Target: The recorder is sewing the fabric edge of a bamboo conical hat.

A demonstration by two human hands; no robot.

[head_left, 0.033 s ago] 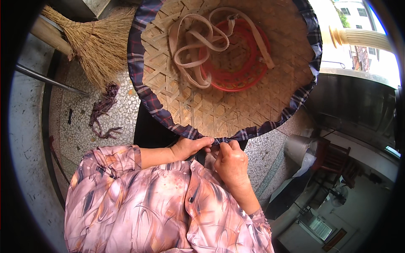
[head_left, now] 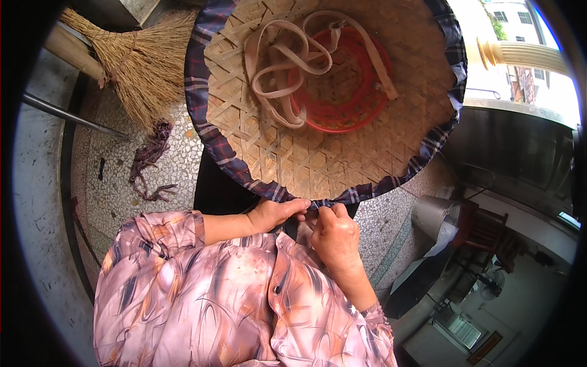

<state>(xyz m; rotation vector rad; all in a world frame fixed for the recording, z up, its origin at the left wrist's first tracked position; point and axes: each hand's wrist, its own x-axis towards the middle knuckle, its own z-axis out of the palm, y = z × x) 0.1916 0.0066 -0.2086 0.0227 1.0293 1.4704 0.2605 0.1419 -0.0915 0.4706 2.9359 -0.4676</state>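
Note:
A round woven bamboo tray (head_left: 263,156) lies before me, its rim wrapped in dark plaid cloth (head_left: 221,150). My left hand (head_left: 276,213) closes on the cloth at the tray's near edge, thumb on top. Just beside it, my right hand (head_left: 335,235) has its fingers curled and pinched at the same edge. Any small thing inside the right fingers is hidden. Within the tray sit a red plastic basket (head_left: 335,129) and a looped beige strap (head_left: 380,67), part of which crosses the basket.
A straw broom (head_left: 137,55) rests at the far left, with a dark purple tangle of cord or cloth (head_left: 148,156) below it on the speckled floor (head_left: 116,196). A metal rod (head_left: 73,114) juts in from the left. At right are a metal bucket (head_left: 433,214) and a wooden chair (head_left: 480,226).

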